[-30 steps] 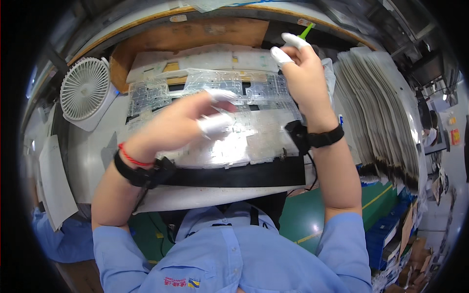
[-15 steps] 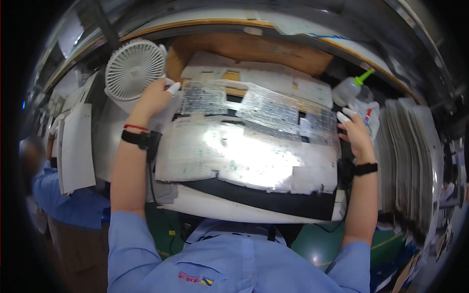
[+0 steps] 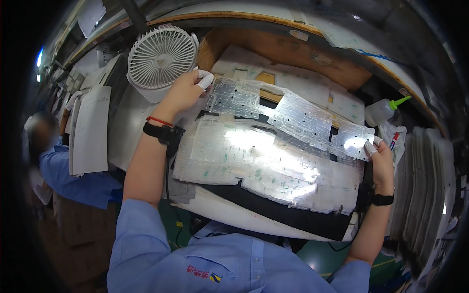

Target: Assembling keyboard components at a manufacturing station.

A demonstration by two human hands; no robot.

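A clear plastic film sheet [image 3: 299, 117] with printed silvery traces and cut-outs stretches between my hands over the far part of the work surface. My left hand [image 3: 188, 90], with white finger covers, pinches its far left corner. At the right end, my right hand [image 3: 382, 158] has its covered thumb and fingers closed on the edge. Nearer to me lies a stack of similar clear sheets [image 3: 215, 158] with small green marks, shining under the light. Beneath that stack a black mat [image 3: 273, 210] shows along the front.
A white fan [image 3: 161, 61] stands beyond my left hand. Behind the sheets is a wooden board [image 3: 312, 53]. At right are a green-tipped squeeze bottle [image 3: 383, 111], a red marker [image 3: 394, 140] and a row of upright grey sheets [image 3: 422, 180]. A co-worker [image 3: 73, 166] sits at left.
My right hand, open beside the sheets before, now grips the right end of the film sheet. That sheet now stands out from those below. The whole view has turned and shifted.
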